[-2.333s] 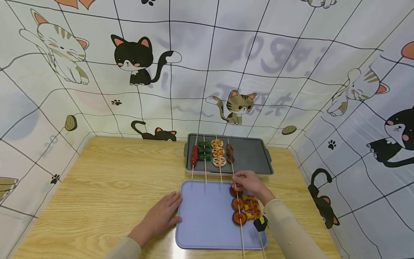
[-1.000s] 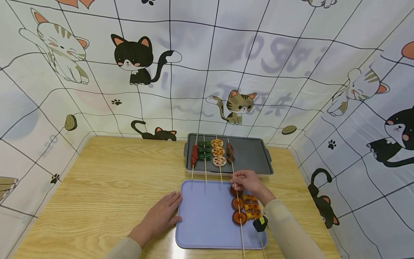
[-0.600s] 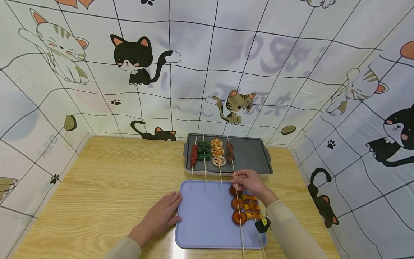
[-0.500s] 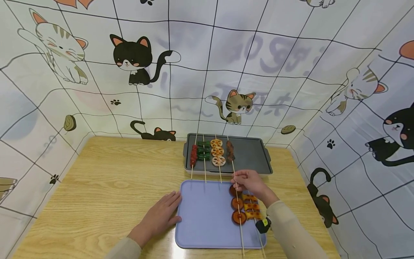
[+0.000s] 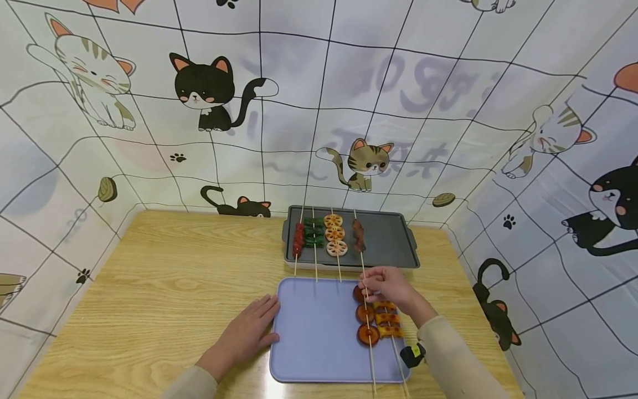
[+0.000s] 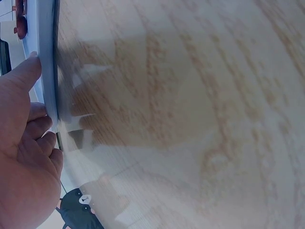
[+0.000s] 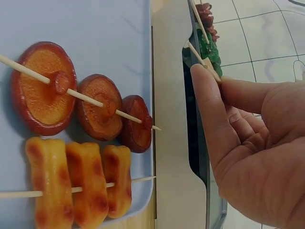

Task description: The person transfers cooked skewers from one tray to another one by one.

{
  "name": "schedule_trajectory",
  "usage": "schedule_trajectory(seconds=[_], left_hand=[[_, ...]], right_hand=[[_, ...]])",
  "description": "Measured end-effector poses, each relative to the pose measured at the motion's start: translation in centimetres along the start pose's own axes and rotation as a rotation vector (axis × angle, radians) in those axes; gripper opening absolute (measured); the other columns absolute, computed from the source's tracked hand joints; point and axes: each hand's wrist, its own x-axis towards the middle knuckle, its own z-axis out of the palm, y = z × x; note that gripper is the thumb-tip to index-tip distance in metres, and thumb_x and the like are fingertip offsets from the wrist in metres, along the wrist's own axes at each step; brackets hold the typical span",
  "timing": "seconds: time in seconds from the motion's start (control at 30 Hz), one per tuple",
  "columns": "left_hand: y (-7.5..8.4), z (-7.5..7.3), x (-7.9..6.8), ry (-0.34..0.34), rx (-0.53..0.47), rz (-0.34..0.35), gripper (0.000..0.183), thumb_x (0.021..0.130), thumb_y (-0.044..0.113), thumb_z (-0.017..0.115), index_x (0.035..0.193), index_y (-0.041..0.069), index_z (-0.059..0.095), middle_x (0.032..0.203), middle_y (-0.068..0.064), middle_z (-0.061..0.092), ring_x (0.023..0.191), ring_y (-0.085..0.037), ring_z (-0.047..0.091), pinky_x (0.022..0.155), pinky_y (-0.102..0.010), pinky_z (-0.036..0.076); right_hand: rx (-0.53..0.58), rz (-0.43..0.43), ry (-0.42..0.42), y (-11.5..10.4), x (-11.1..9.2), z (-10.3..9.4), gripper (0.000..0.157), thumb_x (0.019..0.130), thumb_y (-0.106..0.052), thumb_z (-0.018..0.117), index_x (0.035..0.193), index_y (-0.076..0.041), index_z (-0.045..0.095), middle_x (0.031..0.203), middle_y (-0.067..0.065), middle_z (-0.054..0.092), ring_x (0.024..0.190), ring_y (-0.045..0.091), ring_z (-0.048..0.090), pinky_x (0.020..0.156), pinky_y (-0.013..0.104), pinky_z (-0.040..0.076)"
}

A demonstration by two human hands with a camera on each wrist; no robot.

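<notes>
My right hand (image 5: 391, 289) pinches the bare lower end of a brown meat skewer (image 5: 359, 235) between thumb and fingers; its meat lies over the dark griddle (image 5: 389, 238). In the right wrist view the fingertips of the right hand (image 7: 257, 143) meet around the thin stick. Below this hand, a mushroom skewer (image 5: 366, 314) and a yellow browned skewer (image 5: 387, 320) lie side by side on the lilac tray (image 5: 319, 338). With fingers extended, my left hand (image 5: 244, 331) rests at the tray's left edge. The left wrist view shows the left hand (image 6: 24, 129) touching that edge.
On the griddle's left half lie a red skewer (image 5: 298, 241), a green vegetable skewer (image 5: 314, 233) and a lotus root skewer (image 5: 335, 234), their sticks reaching over its front rim. The wooden table (image 5: 189, 277) extends left, and a cat-print curtain (image 5: 289, 111) surrounds its back and sides.
My right hand and the meat skewer have shifted slightly right on the griddle, the hand also a little toward me. The left hand, the tray and the other skewers have stayed put.
</notes>
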Motion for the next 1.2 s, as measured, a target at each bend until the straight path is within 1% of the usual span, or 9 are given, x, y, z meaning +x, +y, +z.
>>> schedule_trajectory(seconds=[0.17, 0.37, 0.53, 0.7, 0.83, 0.97, 1.2], left_hand=[[0.0, 0.0, 0.0, -0.008, -0.005, -0.006, 0.067, 0.091, 0.036, 0.066, 0.142, -0.002, 0.047, 0.151, -0.016, 0.044, 0.142, -0.034, 0.039, 0.12, -0.047, 0.034], [0.0, 0.0, 0.0, -0.008, -0.011, -0.003, 0.067, 0.091, 0.036, 0.066, 0.142, -0.002, 0.046, 0.151, -0.016, 0.044, 0.142, -0.034, 0.039, 0.12, -0.047, 0.034], [0.0, 0.1, 0.1, -0.011, -0.008, -0.007, 0.067, 0.091, 0.037, 0.066, 0.143, -0.002, 0.046, 0.151, -0.016, 0.044, 0.142, -0.034, 0.039, 0.12, -0.047, 0.034], [0.0, 0.1, 0.1, -0.016, -0.006, -0.009, 0.067, 0.091, 0.037, 0.066, 0.143, -0.002, 0.046, 0.152, -0.016, 0.044, 0.142, -0.034, 0.039, 0.12, -0.047, 0.033], [0.0, 0.0, 0.1, -0.007, -0.002, -0.006, 0.068, 0.091, 0.037, 0.066, 0.143, -0.002, 0.046, 0.151, -0.016, 0.044, 0.142, -0.034, 0.039, 0.12, -0.047, 0.034], [0.0, 0.0, 0.1, 0.003, -0.005, -0.005, 0.068, 0.09, 0.037, 0.067, 0.142, -0.002, 0.047, 0.151, -0.016, 0.045, 0.141, -0.034, 0.04, 0.119, -0.047, 0.034], [0.1, -0.2, 0.1, -0.022, -0.022, -0.014, 0.067, 0.091, 0.037, 0.066, 0.143, -0.001, 0.046, 0.152, -0.016, 0.043, 0.142, -0.034, 0.039, 0.12, -0.048, 0.034]], right_hand=[[-0.023, -0.01, -0.036, 0.2, -0.7, 0.2, 0.028, 0.096, -0.009, 0.06, 0.116, 0.011, 0.059, 0.1, 0.024, 0.07, 0.077, 0.018, 0.068, 0.076, 0.035, 0.064], [-0.028, -0.023, -0.077, 1.0, -1.6, 0.2, 0.03, 0.097, -0.012, 0.06, 0.115, 0.011, 0.057, 0.102, 0.023, 0.07, 0.076, 0.016, 0.069, 0.073, 0.03, 0.064], [-0.033, -0.023, -0.108, 1.7, -2.5, 0.3, 0.026, 0.097, -0.013, 0.06, 0.111, 0.008, 0.058, 0.102, 0.024, 0.07, 0.077, 0.016, 0.068, 0.072, 0.032, 0.064], [-0.001, -0.015, -0.139, 2.3, -3.4, 0.7, 0.027, 0.096, -0.014, 0.061, 0.11, 0.009, 0.058, 0.099, 0.02, 0.071, 0.077, 0.017, 0.067, 0.073, 0.033, 0.064], [0.024, -0.002, -0.153, 2.7, -4.2, 1.1, 0.029, 0.096, -0.015, 0.061, 0.112, 0.01, 0.057, 0.098, 0.017, 0.071, 0.08, 0.016, 0.068, 0.073, 0.033, 0.064], [0.038, 0.003, -0.172, 3.2, -4.9, 1.4, 0.029, 0.096, -0.013, 0.061, 0.112, 0.011, 0.056, 0.098, 0.018, 0.071, 0.08, 0.017, 0.069, 0.072, 0.032, 0.064], [0.061, 0.01, -0.207, 3.9, -5.7, 1.9, 0.023, 0.096, -0.01, 0.061, 0.106, 0.01, 0.058, 0.095, 0.019, 0.073, 0.079, 0.016, 0.071, 0.069, 0.031, 0.064]])
